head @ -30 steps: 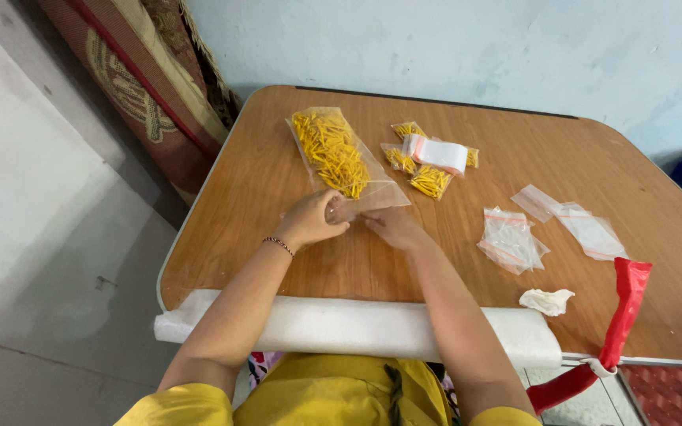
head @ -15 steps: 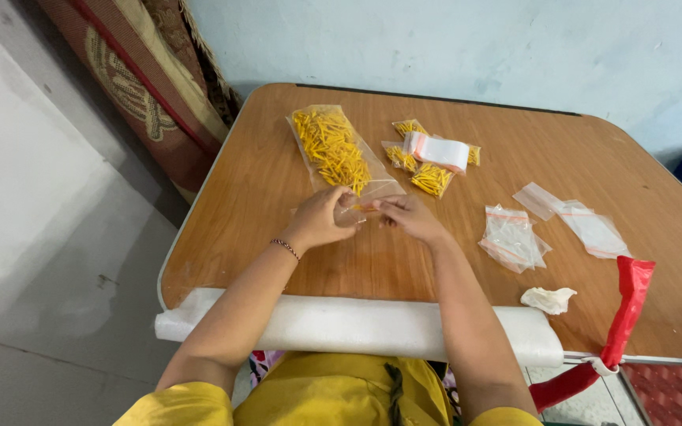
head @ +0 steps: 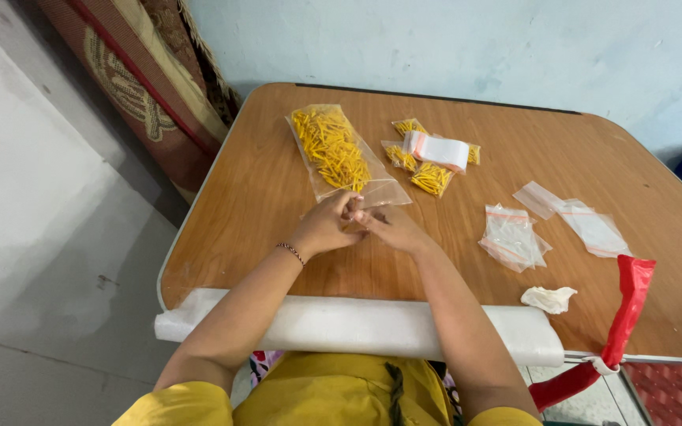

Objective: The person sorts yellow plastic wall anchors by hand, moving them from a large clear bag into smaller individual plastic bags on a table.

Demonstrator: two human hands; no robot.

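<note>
Both hands meet at the near end of the big clear bag of yellow sticks [head: 333,150] lying on the wooden table [head: 262,189]. The left hand [head: 324,226] and right hand [head: 392,229] pinch its open edge, fingers together on the plastic. Smaller filled bags [head: 424,162] lie just beyond.

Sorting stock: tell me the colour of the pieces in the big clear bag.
Yellow pieces, in the big clear bag, head view.
</note>
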